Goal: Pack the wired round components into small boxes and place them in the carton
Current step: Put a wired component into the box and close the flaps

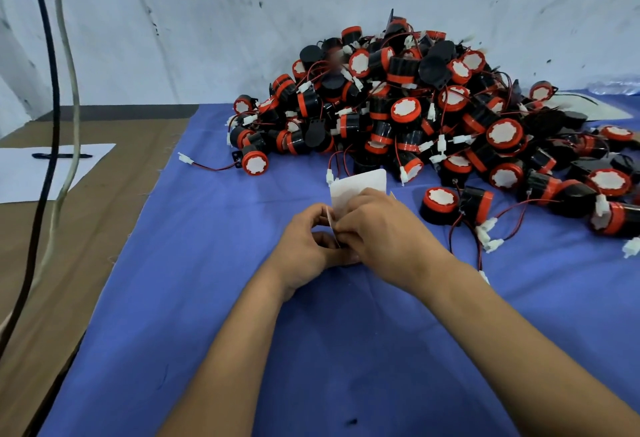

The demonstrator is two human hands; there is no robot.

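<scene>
A small white box (pixel 358 190), still flat or only partly folded, stands up between the person's two hands above the blue cloth (pixel 207 298), just in front of the heap of components. Its rounded top flap rises clear of the fingers; the lower part is hidden behind them. The left hand (pixel 306 242) curls its fingers and thumb round the box's left edge, and the right hand (pixel 377 225) pinches the same edge from the other side, its knuckles covering most of the card. Both hands are clamped on the box, fingertips meeting near its lower left corner. Whether a component already sits inside cannot be told.

Behind the box lies the pile of wired round components (pixel 415 107), black cylinders with red rims and white faces, each trailing thin red and black wires ending in white plugs. The pile leans against the pale wall (pixel 242 21) and spreads out toward the right. One loose component (pixel 255 162) lies at the pile's left edge with its wire stretched to the left. Two more (pixel 441 204) sit just to the right of the right hand.

Left of the cloth is brown cardboard (pixel 104 211), on which rests a white sheet (pixel 41 177) with a dark pen (pixel 62 156) on it. A black cable (pixel 48 125) and a pale cable (pixel 71 90) hang down in front on the left.
</scene>
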